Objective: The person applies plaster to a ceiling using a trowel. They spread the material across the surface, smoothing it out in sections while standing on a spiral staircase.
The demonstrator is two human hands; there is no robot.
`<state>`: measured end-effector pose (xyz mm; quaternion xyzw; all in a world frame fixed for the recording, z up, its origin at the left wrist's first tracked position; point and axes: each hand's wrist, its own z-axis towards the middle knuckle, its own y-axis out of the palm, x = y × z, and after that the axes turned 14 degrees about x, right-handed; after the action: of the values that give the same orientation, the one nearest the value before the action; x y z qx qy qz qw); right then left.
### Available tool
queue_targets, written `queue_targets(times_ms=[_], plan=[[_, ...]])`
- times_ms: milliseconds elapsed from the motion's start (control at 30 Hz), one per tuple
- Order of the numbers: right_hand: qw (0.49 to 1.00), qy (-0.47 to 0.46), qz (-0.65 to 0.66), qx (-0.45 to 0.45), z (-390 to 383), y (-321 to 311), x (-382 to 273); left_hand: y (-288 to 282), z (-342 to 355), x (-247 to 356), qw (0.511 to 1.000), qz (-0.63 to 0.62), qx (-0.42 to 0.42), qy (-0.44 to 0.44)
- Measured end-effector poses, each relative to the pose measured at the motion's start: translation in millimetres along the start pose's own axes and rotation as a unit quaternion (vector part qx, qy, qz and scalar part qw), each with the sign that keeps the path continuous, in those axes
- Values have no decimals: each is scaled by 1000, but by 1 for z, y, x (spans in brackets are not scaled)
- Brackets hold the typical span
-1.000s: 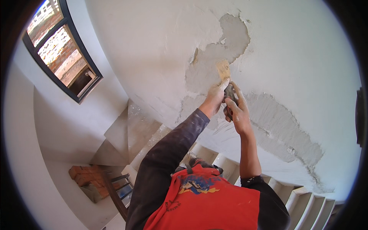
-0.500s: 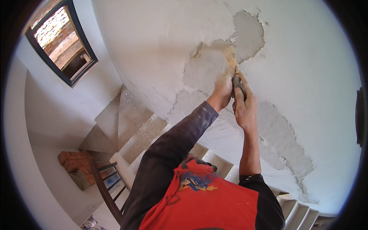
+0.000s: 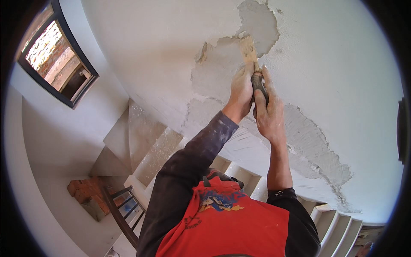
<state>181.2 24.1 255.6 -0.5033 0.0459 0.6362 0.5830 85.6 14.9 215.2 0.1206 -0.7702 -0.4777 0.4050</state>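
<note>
A scraper point(image 3: 248, 50) with a pale, plaster-smeared blade and a dark handle is raised against the white wall point(image 3: 329, 73). Its blade tip is at the neck between two grey stripped patches, the upper patch point(image 3: 260, 25) and the wider lower one point(image 3: 212, 73). My right hand point(image 3: 270, 118) is wrapped round the handle, the index finger stretched along it. My left hand point(image 3: 241, 90) closes on the scraper from the other side, near where blade meets handle, its fingers partly hidden. White dust coats both hands.
Another long grey patch point(image 3: 314, 143) slants down to the right. Below are dusty stairs point(image 3: 145, 128), more steps point(image 3: 332, 229) at lower right and a dark handrail point(image 3: 117, 214). Red bricks point(image 3: 85, 190) are stacked at lower left. A dark-framed window point(image 3: 58, 55) is at upper left.
The whole view has shifted, so wall and window sit further left. Against the wall patches, the scraper blade has moved slightly right and up, with both hands still on it.
</note>
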Motion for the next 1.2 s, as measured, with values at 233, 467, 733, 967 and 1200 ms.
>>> queue_targets(times_ms=[233,467,733,967,1200], plan=[[997,9,-59,-42,6,-7,-3,-2,4,4,1000,17,-12,-20],[997,-48,-53,-21,19,4,-4,-7,26,5,997,45,-21,61],[997,-46,-56,2,22,14,-6,4,25,23,1000,-1,-3,-11],[998,-64,-5,19,24,8,-3,15,19,23,999,11,-21,28],[996,-88,-3,7,34,5,-18,17,17,29,998,12,-41,46]])
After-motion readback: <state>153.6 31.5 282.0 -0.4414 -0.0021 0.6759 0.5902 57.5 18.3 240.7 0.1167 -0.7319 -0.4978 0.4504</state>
